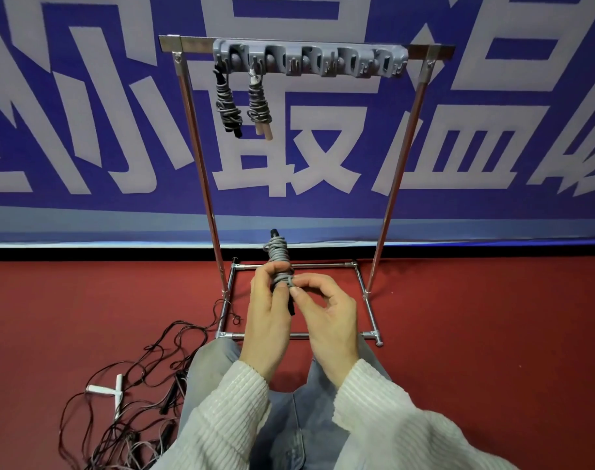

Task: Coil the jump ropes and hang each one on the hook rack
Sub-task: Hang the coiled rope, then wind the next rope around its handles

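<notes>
Before the hook rack (pixel 309 61), both hands gripping coiled grey rope (pixel 278 259), left hand (pixel 267 320), right hand (pixel 326 317)

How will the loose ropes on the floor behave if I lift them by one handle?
The loose ropes look thin and floppy, so they would probably trail. Their strands cross, so they may snag. The white handles look small, likely light.

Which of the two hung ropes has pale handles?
The right-hand hung rope, on the hook rack's second hook; its handles are beige, while the left one's are black.
</notes>
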